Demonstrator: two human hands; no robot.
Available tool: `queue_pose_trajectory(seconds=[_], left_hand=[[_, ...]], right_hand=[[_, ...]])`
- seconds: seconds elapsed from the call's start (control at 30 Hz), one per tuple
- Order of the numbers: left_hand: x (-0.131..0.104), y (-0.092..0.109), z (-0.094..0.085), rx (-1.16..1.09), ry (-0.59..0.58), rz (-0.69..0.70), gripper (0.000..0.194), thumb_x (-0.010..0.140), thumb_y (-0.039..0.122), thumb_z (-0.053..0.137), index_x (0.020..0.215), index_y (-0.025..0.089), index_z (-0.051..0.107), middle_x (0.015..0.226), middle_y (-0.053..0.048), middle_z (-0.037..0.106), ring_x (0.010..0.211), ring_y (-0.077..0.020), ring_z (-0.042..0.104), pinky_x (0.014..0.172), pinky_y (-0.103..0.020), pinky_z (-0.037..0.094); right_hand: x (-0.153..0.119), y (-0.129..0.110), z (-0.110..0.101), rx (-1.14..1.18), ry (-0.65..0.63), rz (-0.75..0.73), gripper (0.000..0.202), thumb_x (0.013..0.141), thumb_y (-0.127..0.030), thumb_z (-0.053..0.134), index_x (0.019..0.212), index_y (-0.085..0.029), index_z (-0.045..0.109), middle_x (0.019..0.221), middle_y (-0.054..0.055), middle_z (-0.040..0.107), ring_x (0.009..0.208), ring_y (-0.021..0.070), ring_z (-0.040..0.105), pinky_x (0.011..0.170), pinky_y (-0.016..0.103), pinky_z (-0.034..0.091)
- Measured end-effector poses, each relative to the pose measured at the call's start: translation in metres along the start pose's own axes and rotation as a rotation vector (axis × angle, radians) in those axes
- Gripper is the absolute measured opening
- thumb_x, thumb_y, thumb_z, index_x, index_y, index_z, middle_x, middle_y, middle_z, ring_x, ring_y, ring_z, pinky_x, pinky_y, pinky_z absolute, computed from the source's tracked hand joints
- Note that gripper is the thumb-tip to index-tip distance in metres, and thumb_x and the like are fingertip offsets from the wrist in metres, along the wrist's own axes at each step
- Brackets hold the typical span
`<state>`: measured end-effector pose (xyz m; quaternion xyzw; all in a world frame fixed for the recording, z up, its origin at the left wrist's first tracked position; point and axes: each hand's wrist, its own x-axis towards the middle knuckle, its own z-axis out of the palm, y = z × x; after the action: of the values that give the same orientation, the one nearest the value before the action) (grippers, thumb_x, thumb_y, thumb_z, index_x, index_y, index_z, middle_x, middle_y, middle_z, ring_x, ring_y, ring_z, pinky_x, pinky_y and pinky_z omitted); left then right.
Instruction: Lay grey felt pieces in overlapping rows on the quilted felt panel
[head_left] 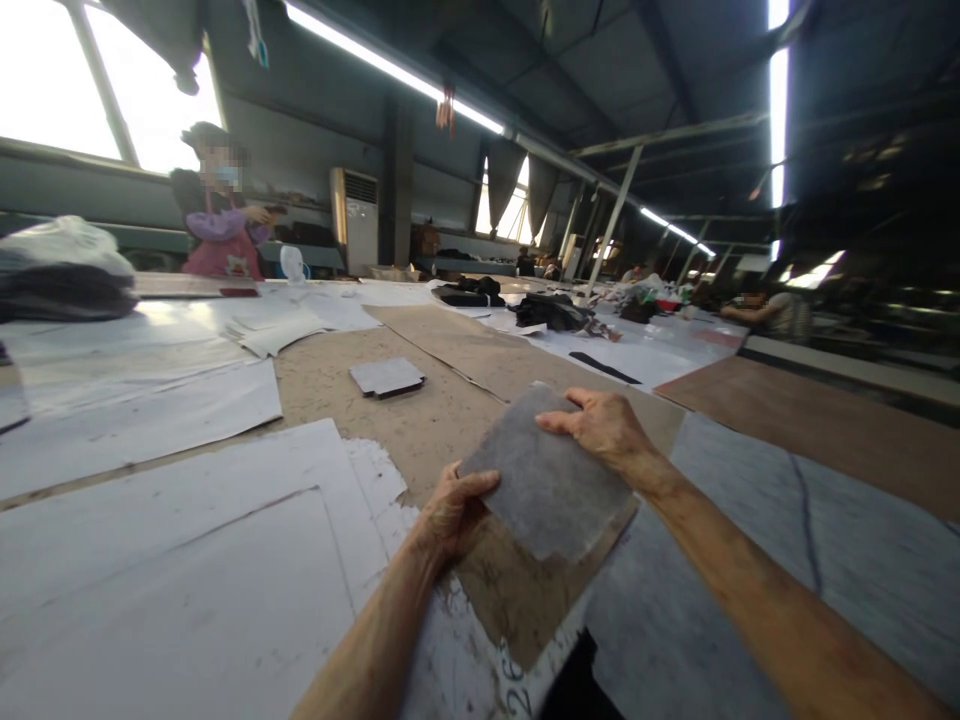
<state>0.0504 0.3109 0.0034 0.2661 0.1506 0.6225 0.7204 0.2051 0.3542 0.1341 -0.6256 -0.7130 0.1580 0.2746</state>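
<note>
A grey flat piece, roughly square with a notched lower edge, is held tilted above the table between my two hands. My left hand grips its left edge, thumb on top and the other fingers underneath. On its upper right edge, my right hand is closed, with fingers over the top face. Farther away on the brown board lies a small stack of similar grey pieces with notched corners.
White sheets cover the left of the table. Grey cloth lies at the right, with black fabric near the front edge. Dark cloth piles sit farther back. A person stands beyond the table at the far left.
</note>
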Motion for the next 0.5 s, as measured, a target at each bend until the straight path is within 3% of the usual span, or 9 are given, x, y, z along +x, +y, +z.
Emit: queue_pose_trajectory(seconds=[0.17, 0.33, 0.43, 0.5], left_hand=[[0.008, 0.002, -0.008, -0.031, 0.126, 0.162, 0.025, 0.062, 0.014, 0.073, 0.084, 0.007, 0.063, 0.079, -0.007, 0.069, 0.066, -0.0151, 0.063, 0.065, -0.023, 0.051], [0.011, 0.002, -0.013, -0.073, 0.143, 0.13, 0.021, 0.063, 0.011, 0.07, 0.083, 0.006, 0.063, 0.074, -0.009, 0.068, 0.061, -0.0171, 0.064, 0.062, -0.026, 0.053], [0.009, 0.004, -0.012, -0.12, 0.122, 0.099, 0.016, 0.066, 0.01, 0.068, 0.081, 0.007, 0.063, 0.072, -0.007, 0.068, 0.06, -0.0154, 0.063, 0.062, -0.024, 0.052], [0.008, 0.007, -0.012, -0.164, 0.104, 0.069, 0.013, 0.073, 0.019, 0.065, 0.079, 0.008, 0.063, 0.069, -0.006, 0.067, 0.058, -0.0136, 0.062, 0.063, -0.023, 0.052]], right_hand=[[-0.002, 0.008, 0.011, 0.226, -0.071, 0.059, 0.033, 0.063, -0.039, 0.063, 0.083, -0.012, 0.064, 0.067, 0.002, 0.063, 0.057, 0.0161, 0.057, 0.043, 0.021, 0.037], [-0.011, 0.009, 0.013, 0.46, -0.277, 0.103, 0.03, 0.06, -0.035, 0.068, 0.078, -0.01, 0.066, 0.068, 0.009, 0.067, 0.053, 0.0211, 0.06, 0.039, 0.024, 0.043], [-0.018, 0.001, 0.008, 0.569, -0.258, 0.072, 0.019, 0.055, -0.025, 0.073, 0.063, -0.009, 0.066, 0.051, 0.007, 0.062, 0.037, 0.0177, 0.054, 0.03, 0.02, 0.035], [-0.021, -0.005, -0.003, 0.667, -0.165, -0.011, 0.012, 0.053, -0.016, 0.074, 0.06, -0.009, 0.067, 0.045, 0.003, 0.06, 0.031, 0.0132, 0.05, 0.029, 0.016, 0.03]])
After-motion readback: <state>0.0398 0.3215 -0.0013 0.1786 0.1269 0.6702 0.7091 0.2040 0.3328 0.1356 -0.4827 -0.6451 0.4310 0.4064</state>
